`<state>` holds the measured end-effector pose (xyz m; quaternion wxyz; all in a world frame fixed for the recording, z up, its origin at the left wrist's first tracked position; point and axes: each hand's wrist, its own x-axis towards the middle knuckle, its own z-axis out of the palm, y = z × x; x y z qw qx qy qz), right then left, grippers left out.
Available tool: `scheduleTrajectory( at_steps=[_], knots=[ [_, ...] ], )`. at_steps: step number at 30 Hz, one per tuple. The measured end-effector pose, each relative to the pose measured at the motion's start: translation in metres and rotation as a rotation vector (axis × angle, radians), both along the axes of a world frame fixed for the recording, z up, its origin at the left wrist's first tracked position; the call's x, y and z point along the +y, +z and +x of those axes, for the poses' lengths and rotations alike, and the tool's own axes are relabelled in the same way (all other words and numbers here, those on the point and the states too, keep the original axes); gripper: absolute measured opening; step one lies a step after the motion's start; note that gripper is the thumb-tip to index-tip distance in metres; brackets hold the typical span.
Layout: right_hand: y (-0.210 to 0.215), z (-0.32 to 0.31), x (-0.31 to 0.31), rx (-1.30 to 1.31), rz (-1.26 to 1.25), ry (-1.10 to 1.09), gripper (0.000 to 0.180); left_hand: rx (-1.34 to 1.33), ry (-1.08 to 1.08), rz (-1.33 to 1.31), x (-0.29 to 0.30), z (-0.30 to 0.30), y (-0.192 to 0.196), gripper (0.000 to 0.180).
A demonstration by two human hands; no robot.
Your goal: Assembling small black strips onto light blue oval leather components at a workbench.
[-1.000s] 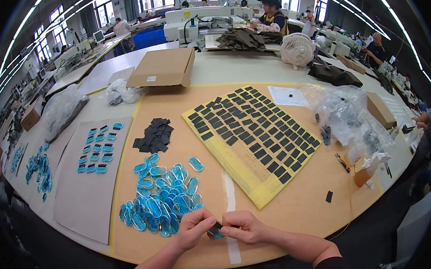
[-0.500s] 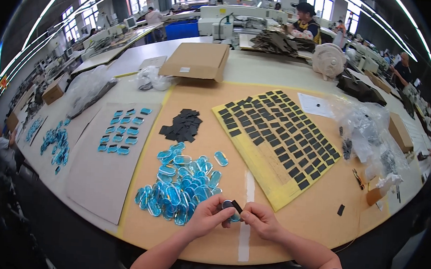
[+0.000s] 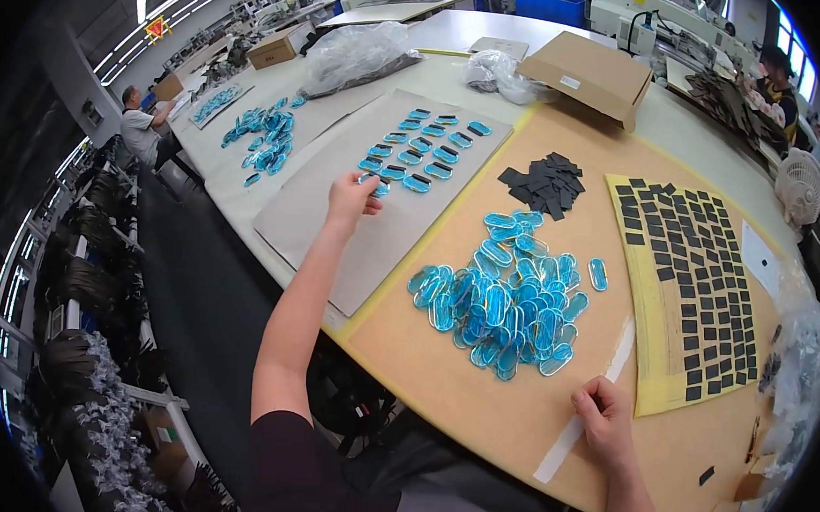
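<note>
Head view, the only one. Left hand (image 3: 350, 199) stretched far out over the grey card sheet (image 3: 327, 223), fingers (image 3: 369, 184) pinched nearly closed on one blue oval piece (image 3: 379, 187) — the piece sits at the fingertips, at the near end of the rows of blue pieces with dark centres (image 3: 421, 146) laid out on that sheet; whether it already rests on the card or hangs just above, cannot tell. Right hand (image 3: 606, 426) low and near the body, resting on the brown board (image 3: 476, 401), fingers curled inward into a loose fist beside a strip of pale tape (image 3: 588, 412); nothing visible in its grip, though the curl hides the palm, so cannot tell for sure. Loose heap of blue oval pieces (image 3: 501, 299) lies on the brown board between the two hands, nearer the right hand, well apart from the left. Beyond the heap, a small pile of black squares (image 3: 544, 182). To the right, a yellow sheet (image 3: 650, 402) covered with black squares in rows, its near corner just beside the right hand. Far side of the table — a cardboard box (image 3: 590, 75) and clear plastic bags (image 3: 357, 54). Another scatter of blue pieces (image 3: 262, 139) lies farther left on the table. A second person (image 3: 141, 132) sits at the far left edge.
</note>
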<state>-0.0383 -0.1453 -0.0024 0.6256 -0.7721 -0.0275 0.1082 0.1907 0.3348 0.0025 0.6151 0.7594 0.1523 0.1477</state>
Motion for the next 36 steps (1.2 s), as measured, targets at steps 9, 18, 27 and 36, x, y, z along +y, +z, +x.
scheduleTrajectory(
  at_steps=[9, 18, 27, 36],
  knots=[
    [-0.011, 0.008, -0.006, -0.025, -0.033, -0.031, 0.016, 0.329, 0.299, 0.667, 0.056, 0.053, -0.007, 0.050],
    [-0.005, 0.011, -0.002, -0.027, -0.062, 0.008, 0.016, 0.129, 0.019, 0.774, 0.096, 0.035, -0.036, 0.048],
    [0.000, 0.009, -0.006, 0.003, -0.098, -0.028, 0.017, 0.100, 0.224, 0.961, 0.058, 0.068, -0.047, 0.043],
    [-0.002, 0.015, -0.016, -0.020, -0.119, 0.062, 0.020, -0.176, 0.171, 0.962, 0.008, 0.063, -0.030, 0.035]
  ],
)
